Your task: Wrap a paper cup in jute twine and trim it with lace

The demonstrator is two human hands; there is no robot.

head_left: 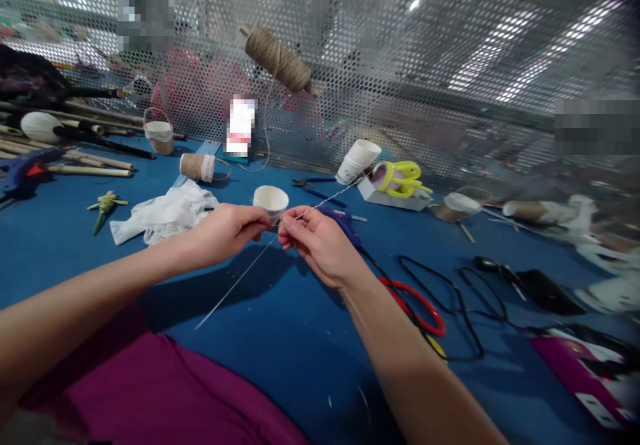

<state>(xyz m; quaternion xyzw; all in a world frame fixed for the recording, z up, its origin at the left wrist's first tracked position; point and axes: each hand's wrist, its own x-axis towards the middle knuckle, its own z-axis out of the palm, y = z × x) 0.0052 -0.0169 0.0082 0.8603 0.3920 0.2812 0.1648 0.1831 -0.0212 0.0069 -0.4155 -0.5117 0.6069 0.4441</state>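
Observation:
My left hand (227,231) and my right hand (320,241) meet over the middle of the table, thumbs and fingertips pinched together. Between them runs a thin whitish wire (235,285). Its single end slants down to the left, while the length beyond my right hand looks twisted and reaches up to the right. Just behind my fingertips stands a white paper cup (271,198). A blue glue gun (340,223) lies partly hidden behind my right hand. Crumpled white lace cloth (167,211) is beside my left hand.
Pliers (320,188), stacked paper cups (357,161) and a yellow-trimmed item (397,179) lie further back. Twine-wrapped cup baskets (197,167) stand around. A twine spool (277,58) hangs on the perforated metal screen (350,85). Red-handled scissors (417,305) and black cables (465,311) lie to the right.

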